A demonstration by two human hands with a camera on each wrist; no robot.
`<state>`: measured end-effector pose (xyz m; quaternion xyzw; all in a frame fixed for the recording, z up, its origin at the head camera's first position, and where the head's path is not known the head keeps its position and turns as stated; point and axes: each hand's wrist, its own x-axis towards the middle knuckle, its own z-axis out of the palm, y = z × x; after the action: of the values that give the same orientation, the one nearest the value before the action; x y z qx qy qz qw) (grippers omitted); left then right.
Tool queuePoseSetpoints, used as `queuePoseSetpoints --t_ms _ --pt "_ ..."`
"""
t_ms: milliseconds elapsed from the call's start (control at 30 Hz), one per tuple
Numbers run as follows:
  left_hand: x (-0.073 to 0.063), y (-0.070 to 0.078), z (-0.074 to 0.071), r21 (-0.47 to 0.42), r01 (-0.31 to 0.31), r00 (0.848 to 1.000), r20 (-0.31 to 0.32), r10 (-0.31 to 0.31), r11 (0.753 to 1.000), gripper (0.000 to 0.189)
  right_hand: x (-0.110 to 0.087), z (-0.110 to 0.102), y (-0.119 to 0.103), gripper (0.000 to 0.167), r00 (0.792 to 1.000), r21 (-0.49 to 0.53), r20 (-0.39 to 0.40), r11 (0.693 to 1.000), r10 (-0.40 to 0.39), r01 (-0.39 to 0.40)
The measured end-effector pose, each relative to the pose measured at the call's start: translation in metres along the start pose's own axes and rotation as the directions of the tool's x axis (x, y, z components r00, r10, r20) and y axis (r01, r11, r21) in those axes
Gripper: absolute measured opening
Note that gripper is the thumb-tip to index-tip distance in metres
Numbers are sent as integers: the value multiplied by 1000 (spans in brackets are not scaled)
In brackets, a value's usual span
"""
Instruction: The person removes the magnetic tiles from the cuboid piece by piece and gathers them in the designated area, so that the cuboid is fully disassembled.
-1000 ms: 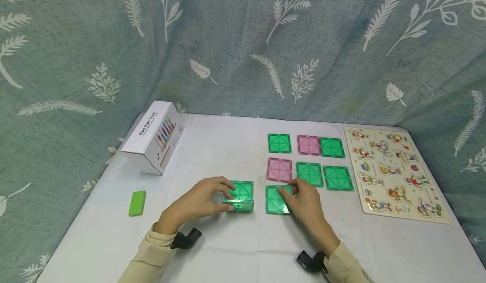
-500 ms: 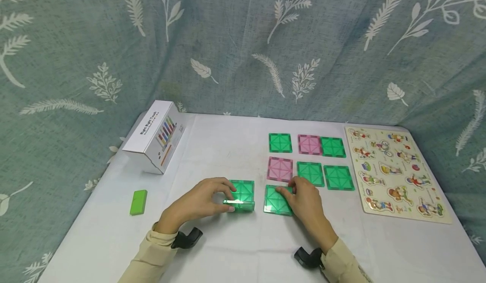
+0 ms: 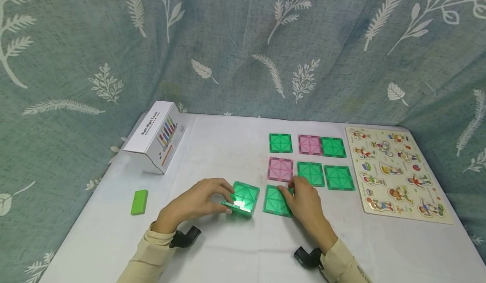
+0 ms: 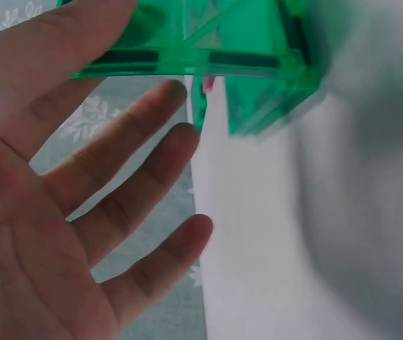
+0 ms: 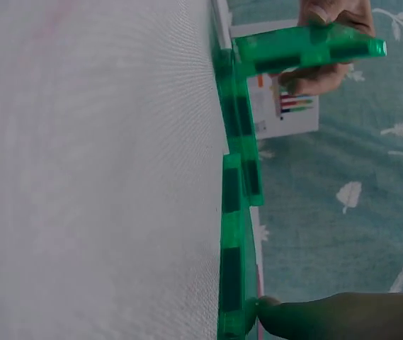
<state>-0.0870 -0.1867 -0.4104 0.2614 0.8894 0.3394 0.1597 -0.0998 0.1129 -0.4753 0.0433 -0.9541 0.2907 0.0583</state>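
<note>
My left hand [image 3: 199, 198] pinches an upright translucent green magnetic tile [image 3: 240, 209], thumb on its near side. This tile meets a second green tile [image 3: 247, 193] at its lower edge, and the pair is turned at an angle. In the left wrist view, the other fingers [image 4: 144, 170] are spread below the upright green tile [image 4: 215, 62]. My right hand [image 3: 305, 200] holds a separate flat green tile [image 3: 275, 200] by its right side, thumb on top. In the right wrist view, the flat tile [image 5: 231, 276] lies close to the joined pair; whether they touch is unclear.
Behind my right hand lie several flat green tiles [image 3: 339, 178] and two pink tiles [image 3: 280, 169]. A picture puzzle board [image 3: 395, 173] lies at the right. On the left are a white box [image 3: 155, 139] and a light green block [image 3: 139, 202]. A leaf-patterned curtain [image 3: 235, 42] hangs behind.
The joined pair of green tiles has turned clockwise in my left hand, its flat tile shifting right. The tile under my right hand has slid slightly left and tilted a little.
</note>
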Motion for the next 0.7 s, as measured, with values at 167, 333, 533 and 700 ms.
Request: queuePoseSetpoints --t_ms 167,333,533,700 --pt "-2 0 -3 -33 24 999 48 -22 999 21 -1 -7 -7 36 1000 -6 -20 1000 -1 1" --pt "-2 -1 -3 -53 23 997 73 -19 998 28 1 -22 -23 37 994 55 13 993 -107 106" --pt "-1 -3 -2 -31 4 998 69 -2 1000 34 2 -29 -45 59 896 147 325 952 -304 270" --pt "0 -5 -2 -30 -15 998 55 16 999 42 2 -18 -61 71 741 155 475 874 -475 460"
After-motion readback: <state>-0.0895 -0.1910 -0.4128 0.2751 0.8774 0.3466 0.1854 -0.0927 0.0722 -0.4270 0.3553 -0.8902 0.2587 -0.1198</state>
